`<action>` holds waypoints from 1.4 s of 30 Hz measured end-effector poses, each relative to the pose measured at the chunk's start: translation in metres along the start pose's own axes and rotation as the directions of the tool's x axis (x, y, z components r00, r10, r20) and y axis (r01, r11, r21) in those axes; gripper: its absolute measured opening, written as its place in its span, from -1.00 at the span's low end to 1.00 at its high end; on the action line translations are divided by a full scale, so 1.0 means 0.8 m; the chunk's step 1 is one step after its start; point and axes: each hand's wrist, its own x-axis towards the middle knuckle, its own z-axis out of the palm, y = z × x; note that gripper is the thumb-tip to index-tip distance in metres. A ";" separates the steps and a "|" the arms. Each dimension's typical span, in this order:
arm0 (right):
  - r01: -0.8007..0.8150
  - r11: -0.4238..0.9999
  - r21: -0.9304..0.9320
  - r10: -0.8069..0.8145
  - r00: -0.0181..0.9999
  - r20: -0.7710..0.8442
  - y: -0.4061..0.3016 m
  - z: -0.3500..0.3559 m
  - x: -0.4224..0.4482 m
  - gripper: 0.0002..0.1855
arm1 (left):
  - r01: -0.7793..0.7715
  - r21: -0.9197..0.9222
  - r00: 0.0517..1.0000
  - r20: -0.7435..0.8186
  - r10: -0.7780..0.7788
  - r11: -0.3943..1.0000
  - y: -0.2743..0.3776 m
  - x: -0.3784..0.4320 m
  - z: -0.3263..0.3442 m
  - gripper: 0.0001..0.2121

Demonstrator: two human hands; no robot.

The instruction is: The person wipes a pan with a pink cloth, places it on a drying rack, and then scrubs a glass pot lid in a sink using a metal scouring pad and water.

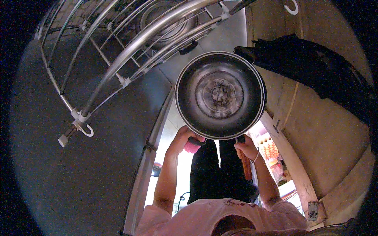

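Observation:
A deep dark frying pan with a pale metal rim is held up before my chest. Its inside faces the camera, with a worn, greyish patch in the middle. My right hand is closed around the upper end of its long brown handle, just below the rim. At the lower left of the rim, my left hand grips a short black side handle. A pink sponge or cloth shows beneath that hand's fingers. The pan hides what lies behind it.
A metal tube rack fills the upper left, with a round metal pot or lid seen through its bars. Black cloth hangs against wooden boards at right. Orange round items show through an opening.

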 end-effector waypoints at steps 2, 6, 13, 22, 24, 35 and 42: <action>0.034 0.999 0.002 -0.034 0.999 -0.037 -0.005 0.012 -0.004 -0.67 | 0.029 0.008 0.998 -0.061 -0.029 1.000 0.001 -0.005 -0.002 -0.86; 0.029 0.987 -0.160 -0.027 1.000 0.011 -0.023 0.015 -0.022 -0.63 | -0.005 0.060 0.987 -0.161 0.015 0.998 0.025 -0.030 0.018 -0.85; 0.104 0.959 -0.265 -0.071 0.989 0.130 -0.060 0.018 -0.045 -0.62 | -0.238 0.072 0.967 -0.075 0.243 0.969 0.027 -0.081 0.023 -0.90; 0.090 0.903 -0.419 -0.032 0.989 0.144 -0.089 0.012 0.009 -0.68 | -0.256 0.102 0.964 -0.041 0.261 0.961 -0.008 -0.043 -0.008 -0.88; 0.103 0.912 -0.396 -0.045 0.987 0.154 -0.080 0.005 0.015 -0.66 | -0.247 0.098 0.958 -0.127 0.258 0.964 -0.007 -0.042 0.003 -0.87; 0.293 0.830 -0.476 -0.204 0.952 0.229 -0.086 -0.013 0.078 -0.54 | -0.284 0.100 0.952 -0.090 0.293 0.953 -0.013 0.013 -0.033 -0.83; 0.276 0.871 -0.407 -0.209 0.957 0.202 -0.143 0.025 0.117 -0.80 | -0.343 0.033 0.891 -0.304 0.337 0.939 0.043 0.024 -0.034 -0.57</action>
